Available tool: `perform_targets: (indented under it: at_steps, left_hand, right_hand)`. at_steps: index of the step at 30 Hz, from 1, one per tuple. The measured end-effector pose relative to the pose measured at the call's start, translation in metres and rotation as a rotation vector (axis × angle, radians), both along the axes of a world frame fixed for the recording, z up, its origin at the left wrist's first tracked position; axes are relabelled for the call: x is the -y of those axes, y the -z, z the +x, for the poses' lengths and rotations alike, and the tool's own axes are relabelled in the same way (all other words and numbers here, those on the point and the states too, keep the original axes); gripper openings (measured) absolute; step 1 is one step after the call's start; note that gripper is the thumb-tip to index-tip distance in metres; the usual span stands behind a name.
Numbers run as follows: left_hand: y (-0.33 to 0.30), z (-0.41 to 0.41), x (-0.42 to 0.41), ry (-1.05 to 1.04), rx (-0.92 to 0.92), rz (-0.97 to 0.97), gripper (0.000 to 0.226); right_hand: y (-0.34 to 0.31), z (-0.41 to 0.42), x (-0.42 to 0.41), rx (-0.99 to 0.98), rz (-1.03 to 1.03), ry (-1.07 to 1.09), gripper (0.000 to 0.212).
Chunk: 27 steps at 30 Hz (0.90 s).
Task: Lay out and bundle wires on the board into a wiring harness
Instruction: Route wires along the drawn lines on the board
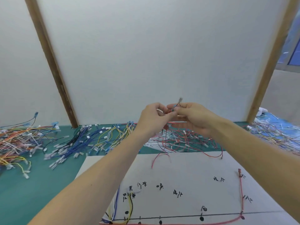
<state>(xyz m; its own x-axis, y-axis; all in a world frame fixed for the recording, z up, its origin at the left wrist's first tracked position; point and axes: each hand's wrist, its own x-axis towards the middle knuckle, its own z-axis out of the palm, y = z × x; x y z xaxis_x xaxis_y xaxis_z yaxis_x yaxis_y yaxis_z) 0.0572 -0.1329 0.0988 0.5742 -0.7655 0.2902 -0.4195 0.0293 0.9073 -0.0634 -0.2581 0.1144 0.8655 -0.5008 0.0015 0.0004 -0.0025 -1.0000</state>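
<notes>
Both of my hands are raised above the table's far side. My left hand and my right hand meet fingertip to fingertip and pinch a thin wire with a clear terminal sticking up between them. Red strands hang down from the fingers toward the red wire pile. Below lies the white layout board with handwritten marks, pegs and a drawn line. A red wire runs down its right side and along the bottom. Blue, yellow and black wires are laid at its lower left.
Loose wire piles cover the green mat: orange and yellow wires at left, blue and black wires in the middle, yellow wires behind my left arm, pale wires at right. A white panel with wooden posts stands behind.
</notes>
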Motion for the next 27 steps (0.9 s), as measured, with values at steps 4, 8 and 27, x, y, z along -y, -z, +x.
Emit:
perform_targets:
  at_steps: [4,8,27]
  left_hand:
    - [0.007,0.012,-0.003,0.098,-0.013,0.053,0.008]
    - [0.002,0.025,-0.012,0.146,-0.024,0.11,0.006]
    - [0.014,0.021,-0.038,0.074,0.177,0.324,0.032]
  right_hand:
    - [0.012,-0.013,0.009,-0.037,-0.042,-0.062,0.023]
    - [0.013,-0.016,0.011,-0.046,-0.066,0.036,0.023]
    - [-0.011,0.006,0.012,0.092,0.189,0.59,0.02]
